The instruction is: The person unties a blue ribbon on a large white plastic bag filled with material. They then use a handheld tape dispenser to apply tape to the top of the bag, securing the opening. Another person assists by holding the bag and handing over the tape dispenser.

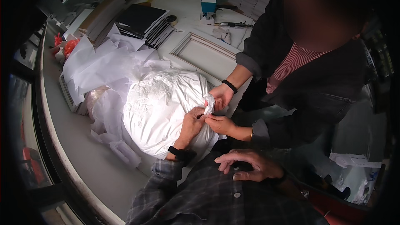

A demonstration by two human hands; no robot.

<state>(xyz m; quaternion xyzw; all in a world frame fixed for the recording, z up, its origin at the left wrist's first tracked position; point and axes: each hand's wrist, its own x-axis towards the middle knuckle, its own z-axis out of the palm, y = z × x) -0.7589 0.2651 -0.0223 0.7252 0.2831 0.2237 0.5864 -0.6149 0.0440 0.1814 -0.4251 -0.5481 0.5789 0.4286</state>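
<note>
On the bench [83, 158], mid-scene, sits a big white plastic bag [160, 108], stuffed full, rounded, crinkly, lit bright from above. Its mouth is already gathered into a twisted neck [209, 102] at the right side; no knot visible yet, so closing looks partly done, tying or sealing left. Left hand [192, 123] is pressed on the bag just under the neck, fingers curled, pinching at the gathered plastic. Right hand [246, 166] lies near, flat on the wearer's plaid shirt, fingers loosely spread, holding nothing. A co-worker's two hands [221, 108] grip the neck from the right, one above, one below. Loose white paper sheets [104, 64] lie far left of the bag; dark folders [141, 18] lie farther back.
</note>
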